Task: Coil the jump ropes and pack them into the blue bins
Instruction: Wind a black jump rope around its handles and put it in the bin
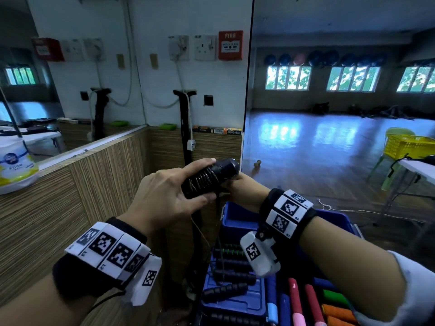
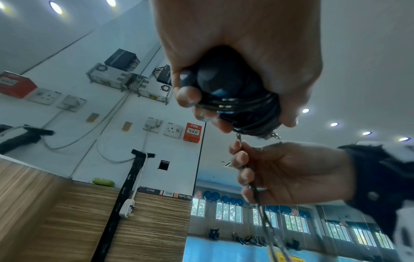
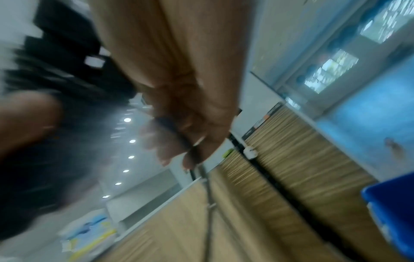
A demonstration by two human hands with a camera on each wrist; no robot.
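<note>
My left hand (image 1: 169, 194) grips the black jump rope handles (image 1: 211, 177) held together, with thin cord wound in several turns around them (image 2: 237, 106). The bundle is held in the air above the blue bin (image 1: 237, 222). My right hand (image 1: 237, 187) is just behind the bundle and pinches the loose cord (image 2: 253, 187), which runs down from the handles through its curled fingers (image 2: 241, 157). The right wrist view is blurred; it shows my right hand (image 3: 179, 141) curled round the cord (image 3: 209, 203) hanging below. More black-handled ropes (image 1: 230, 274) lie inside the bin.
A wood-panelled low wall (image 1: 70, 198) stands at the left with a mirror above it. Pink, red, orange and green handles (image 1: 315, 304) lie in a second bin section at the bottom right. A white table (image 1: 421, 170) and a yellow basket (image 1: 407, 144) stand at the right.
</note>
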